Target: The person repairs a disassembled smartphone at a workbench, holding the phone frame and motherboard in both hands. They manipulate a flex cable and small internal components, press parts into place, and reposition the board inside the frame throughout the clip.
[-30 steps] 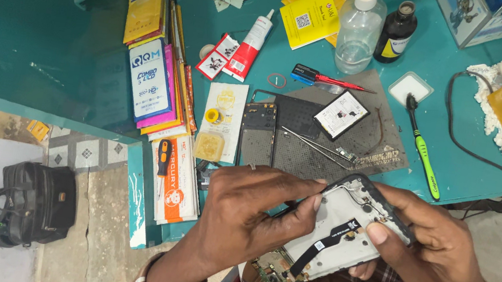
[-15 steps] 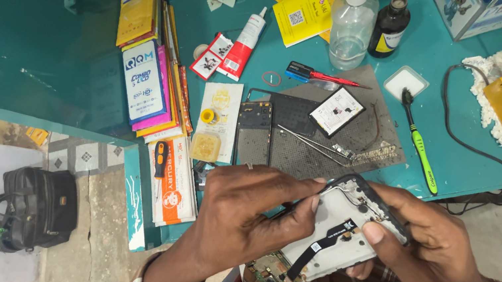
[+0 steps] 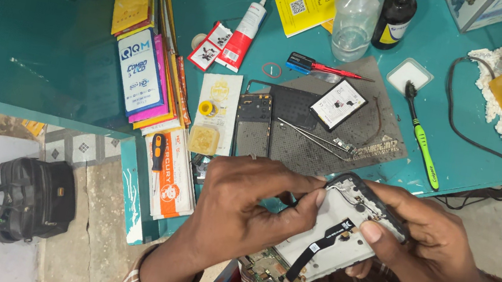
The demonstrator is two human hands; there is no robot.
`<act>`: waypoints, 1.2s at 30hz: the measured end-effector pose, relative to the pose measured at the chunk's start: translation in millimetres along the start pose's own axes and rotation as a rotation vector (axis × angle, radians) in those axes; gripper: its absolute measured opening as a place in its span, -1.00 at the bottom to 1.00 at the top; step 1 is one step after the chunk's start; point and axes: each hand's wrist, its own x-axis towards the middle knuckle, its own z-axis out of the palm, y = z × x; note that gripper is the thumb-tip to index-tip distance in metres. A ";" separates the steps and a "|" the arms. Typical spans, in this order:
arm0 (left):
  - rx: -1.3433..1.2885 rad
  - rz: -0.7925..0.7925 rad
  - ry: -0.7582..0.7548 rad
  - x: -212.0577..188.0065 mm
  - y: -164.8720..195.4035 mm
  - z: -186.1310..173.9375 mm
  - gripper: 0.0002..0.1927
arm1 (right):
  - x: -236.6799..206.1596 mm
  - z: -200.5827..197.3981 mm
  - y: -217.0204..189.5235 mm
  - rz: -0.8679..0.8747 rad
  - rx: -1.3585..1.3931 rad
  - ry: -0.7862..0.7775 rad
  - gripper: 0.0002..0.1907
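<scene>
Closest in, both hands had the opened white phone body with its black flex ribbon (image 3: 343, 239), held just off the near edge of the dark grey perforated work mat (image 3: 332, 134). The left hand (image 3: 239, 216) pinched its upper left edge, fingers clenched on it; the right hand (image 3: 440, 258) gripped its right side, thumb on top. On the mat lay metal tweezers (image 3: 315, 138); beyond it on the teal tabletop (image 3: 462, 161) stood a clear plastic bottle (image 3: 354, 16).

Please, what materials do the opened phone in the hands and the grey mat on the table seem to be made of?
Opened phone: probably a matte black plastic frame around a pale metal-looking plate, with a thin flat black ribbon. Grey mat: likely silicone or rubber, dull, non-reflective, with a fine dotted texture.
</scene>
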 end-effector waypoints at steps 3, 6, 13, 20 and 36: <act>-0.042 -0.049 -0.014 1.4 -2.2 -0.4 -0.91 | 0.3 -0.7 2.0 -0.027 0.029 -0.017 -0.53; -0.066 -0.055 -0.016 2.2 -4.0 -0.3 -0.92 | 0.7 -0.7 4.1 -0.061 0.050 -0.025 -0.53; -0.092 -0.076 -0.028 4.0 -5.8 -0.8 -0.92 | 1.1 -3.0 4.7 0.018 0.000 0.023 -0.51; -0.123 -0.101 -0.036 -1.2 -7.9 1.4 -0.92 | -1.0 -1.2 7.6 -0.027 0.079 -0.054 -0.53; -0.093 -0.123 -0.040 -7.1 -9.2 3.8 -0.89 | -2.5 5.2 3.5 0.136 -0.003 0.012 -0.50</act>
